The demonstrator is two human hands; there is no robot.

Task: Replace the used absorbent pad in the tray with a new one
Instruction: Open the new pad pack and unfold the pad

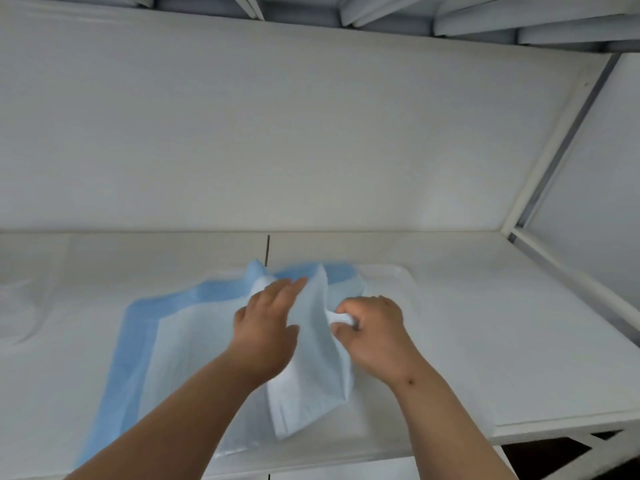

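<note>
A white absorbent pad with a blue border (180, 344) lies partly unfolded over a shallow white tray (388, 275) on the shelf. Its left part is spread flat, while the right part stands up in a folded ridge between my hands. My left hand (266, 327) has straight fingers laid against the left face of that raised fold. My right hand (370, 327) has its fingers curled and pinches a bunched white edge of the pad. Most of the tray is hidden under the pad.
The white shelf (485, 341) stretches left and right, with a white back wall (277, 133) behind it. A white metal frame post (554, 161) rises at the right. Another shelf with pale folded items (381, 12) hangs overhead. The shelf's front edge runs below my forearms.
</note>
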